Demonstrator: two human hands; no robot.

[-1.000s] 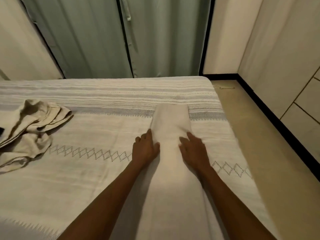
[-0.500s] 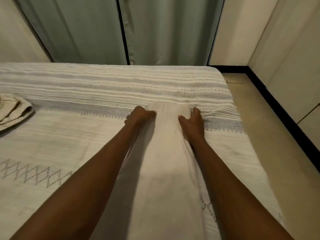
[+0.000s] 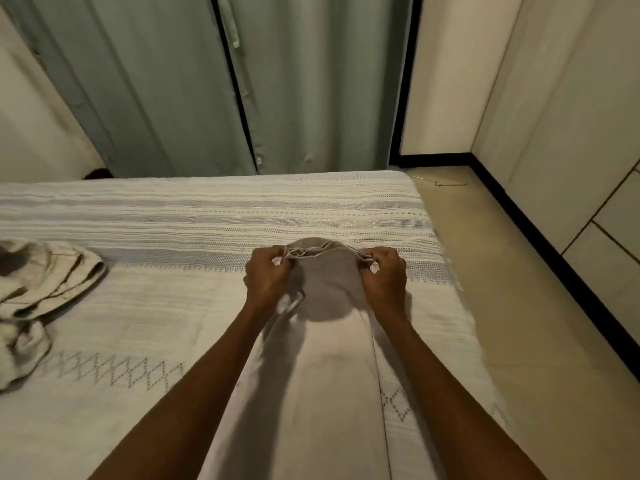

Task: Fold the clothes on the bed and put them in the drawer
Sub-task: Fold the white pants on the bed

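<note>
1. Meanwhile, no drawer showed; the long beige folded cloth garment (image 3: 322,375) lay lengthwise on the striped white woven bed (image 3: 173,216).
2. Left hand (image 3: 268,277) and right hand (image 3: 384,277) each pinched a corner of its lifted far end.
3. Crumpled beige clothes (image 3: 38,292) lay well apart at the left.
4. Grey-green curtains (image 3: 311,81) hung beyond.
</note>
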